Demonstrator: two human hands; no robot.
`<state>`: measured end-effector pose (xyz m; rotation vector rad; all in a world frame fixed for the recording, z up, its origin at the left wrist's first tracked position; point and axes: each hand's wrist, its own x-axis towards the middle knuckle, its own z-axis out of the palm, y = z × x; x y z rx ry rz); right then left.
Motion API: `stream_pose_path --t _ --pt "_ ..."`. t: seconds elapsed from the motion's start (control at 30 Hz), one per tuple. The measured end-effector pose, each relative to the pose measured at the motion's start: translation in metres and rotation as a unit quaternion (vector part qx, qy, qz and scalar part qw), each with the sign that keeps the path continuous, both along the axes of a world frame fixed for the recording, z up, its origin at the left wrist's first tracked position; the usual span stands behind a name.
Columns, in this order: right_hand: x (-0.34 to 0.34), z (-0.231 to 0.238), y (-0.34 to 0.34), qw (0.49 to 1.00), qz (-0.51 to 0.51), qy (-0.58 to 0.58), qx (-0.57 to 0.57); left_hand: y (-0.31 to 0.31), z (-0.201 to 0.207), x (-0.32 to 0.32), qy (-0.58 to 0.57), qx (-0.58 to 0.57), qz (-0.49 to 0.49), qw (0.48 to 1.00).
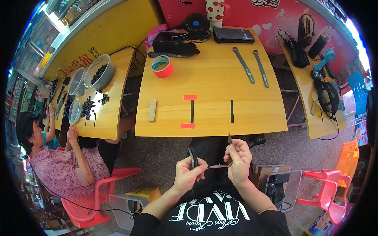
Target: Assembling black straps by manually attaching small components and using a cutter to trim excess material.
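Note:
Just below the table's near edge, in front of my chest, both of my hands are closed on a dark, thin strap (192, 158). My left hand (189, 173) pinches it where one end curves upward. A narrow greyish stretch spans the gap between the hands. My right hand (239, 159) grips the other side, with a dark pointed tip sticking up past the fingers. Whether this is one piece or several joined pieces I cannot tell. On the table (169, 90) ahead lie two black strips (192, 111), one with red tape at both ends, and a small tan block (152, 110).
Two grey straps (244, 65) with rounded ends lie at the far right. A red tape roll (162, 67), a black pouch (233, 35) and a small fan (196, 24) stand further back. Leftward, a seated person (65, 157) works beside tubs (103, 74) of black pieces.

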<state>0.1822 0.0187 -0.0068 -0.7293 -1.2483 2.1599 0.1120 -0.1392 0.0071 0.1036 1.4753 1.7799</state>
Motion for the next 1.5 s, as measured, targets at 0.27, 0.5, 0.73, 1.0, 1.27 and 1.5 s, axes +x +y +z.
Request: stream_pose_path --t 0.27,0.5,0.73,1.0,1.27,1.5 --pt "0.008 -0.005 0.006 0.969 -0.111 -0.067 0.212 0.000 0.003 -0.004 0.043 -0.012 -0.010 0.999" --pt "0.018 0.030 0.006 0.626 0.273 -0.016 0.730 0.002 0.011 -0.009 0.038 -0.005 -0.045 0.998" --pt "0.022 0.029 0.020 0.656 0.194 -0.064 0.727 -0.002 0.004 -0.014 -0.117 0.033 -0.097 0.988" --pt "0.015 0.041 0.013 0.565 0.193 -0.050 0.801 -0.001 -0.002 -0.008 -0.100 0.030 -0.072 0.992" --pt "0.014 0.043 0.011 0.545 0.186 -0.060 0.816 0.000 -0.001 -0.007 -0.070 0.008 -0.077 0.994" --pt "0.014 0.046 0.011 0.535 0.194 -0.067 0.820 0.000 0.001 -0.007 -0.051 -0.012 -0.082 0.995"
